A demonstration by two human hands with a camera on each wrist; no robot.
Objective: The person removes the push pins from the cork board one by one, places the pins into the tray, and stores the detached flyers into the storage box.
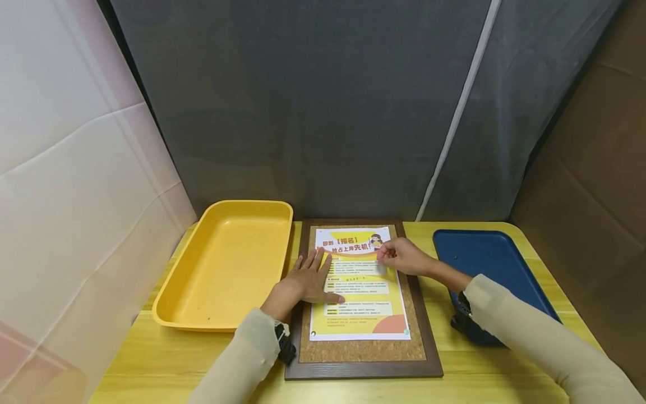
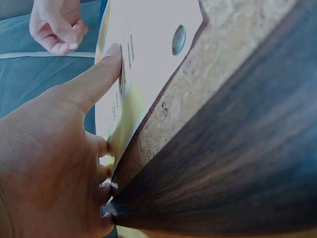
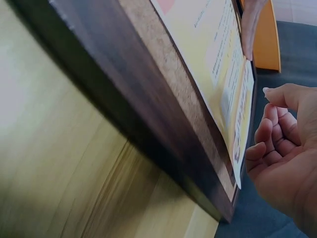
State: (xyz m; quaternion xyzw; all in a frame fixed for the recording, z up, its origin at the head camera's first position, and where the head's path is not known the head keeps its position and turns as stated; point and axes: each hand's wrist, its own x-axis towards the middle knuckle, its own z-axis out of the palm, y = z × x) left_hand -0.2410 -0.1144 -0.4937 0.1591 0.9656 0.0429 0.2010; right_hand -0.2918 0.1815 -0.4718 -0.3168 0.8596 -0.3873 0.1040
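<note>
Lying on a corkboard (image 1: 364,352), a yellow poster (image 1: 358,289) is partly covered by the left hand (image 1: 307,281)

In the head view, the poster is touched by the left hand's spread fingers toward nine o'clock. At two o'clock the right hand (image 1: 405,257) is held over it, fingers curled. A silver pin (image 1: 313,333) is set at the poster's seven o'clock corner, a greenish pin (image 1: 406,332) at five. A yellow tray (image 1: 232,264) is placed at nine, a blue tray (image 1: 499,269) at three.

In the left wrist view, the silver pin is seen toward one.

In the right wrist view, whether anything small is pinched by the curled fingers cannot be told.
</note>
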